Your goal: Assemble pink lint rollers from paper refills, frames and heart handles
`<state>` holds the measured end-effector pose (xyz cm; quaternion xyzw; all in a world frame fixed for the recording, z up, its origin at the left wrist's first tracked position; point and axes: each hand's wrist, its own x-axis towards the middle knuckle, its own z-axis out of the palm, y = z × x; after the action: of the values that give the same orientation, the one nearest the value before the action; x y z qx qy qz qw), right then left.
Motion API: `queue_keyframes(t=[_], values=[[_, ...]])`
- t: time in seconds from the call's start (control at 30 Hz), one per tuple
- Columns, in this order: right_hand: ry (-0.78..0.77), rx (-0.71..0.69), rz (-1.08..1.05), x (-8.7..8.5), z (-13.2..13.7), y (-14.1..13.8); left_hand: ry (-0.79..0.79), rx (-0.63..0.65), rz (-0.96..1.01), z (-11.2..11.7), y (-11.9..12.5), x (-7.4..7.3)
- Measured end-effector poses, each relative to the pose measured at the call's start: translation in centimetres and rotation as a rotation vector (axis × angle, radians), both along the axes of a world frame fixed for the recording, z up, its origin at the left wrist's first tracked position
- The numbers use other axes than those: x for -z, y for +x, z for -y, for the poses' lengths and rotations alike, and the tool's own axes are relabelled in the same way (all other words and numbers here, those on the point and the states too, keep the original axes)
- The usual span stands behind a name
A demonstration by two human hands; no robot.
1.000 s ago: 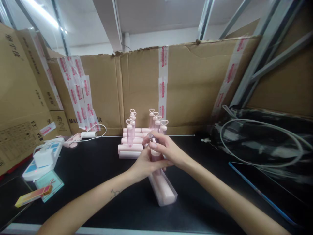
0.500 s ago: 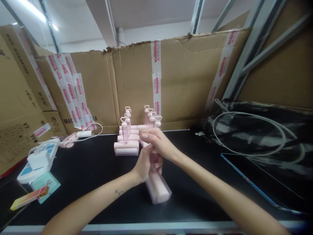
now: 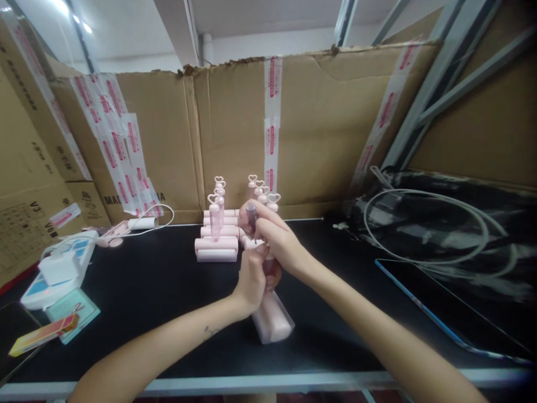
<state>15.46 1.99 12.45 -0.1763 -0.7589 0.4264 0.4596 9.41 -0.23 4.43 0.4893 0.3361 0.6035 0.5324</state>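
Observation:
My left hand [image 3: 251,277] is wrapped round the top of a pink tube in a clear case [image 3: 272,320] that lies tilted on the black table [image 3: 168,302]. My right hand [image 3: 274,238] pinches a small clear pink-tinted tube [image 3: 250,214] upright, just above the left hand. Behind my hands stands a stack of pink cases [image 3: 216,246] with several heart-topped tubes [image 3: 215,215] upright on it.
Taped cardboard sheets [image 3: 327,123] wall the table's back and left. At the left lie a white-and-blue power strip with a charger [image 3: 56,268], a white cable [image 3: 145,223] and a coloured card [image 3: 39,334]. A coiled white cord on black plastic [image 3: 432,235] fills the right.
My right hand rose and now shows a small clear tube upright in its fingertips. My left hand closed tighter round the case's top. The view shifted slightly.

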Motion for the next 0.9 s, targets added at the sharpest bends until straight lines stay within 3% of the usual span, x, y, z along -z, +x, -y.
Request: queue_keyframes(t=[0.13,0.4,0.6,0.9], values=[[0.075,-0.071,-0.049,0.1,0.2,0.2,-0.025,0.01,0.023,-0.1,0.3,-0.1],[0.118,0.111,0.051,0.1,0.9,0.3,0.029,0.064,0.036,-0.3,0.1,0.1],[0.197,0.051,0.037,0.6,0.3,0.1,0.048,0.058,0.042,-0.5,0.0,0.7],[0.39,0.145,0.073,0.8,0.5,0.7,0.088,0.054,0.038,-0.9,-0.1,1.4]])
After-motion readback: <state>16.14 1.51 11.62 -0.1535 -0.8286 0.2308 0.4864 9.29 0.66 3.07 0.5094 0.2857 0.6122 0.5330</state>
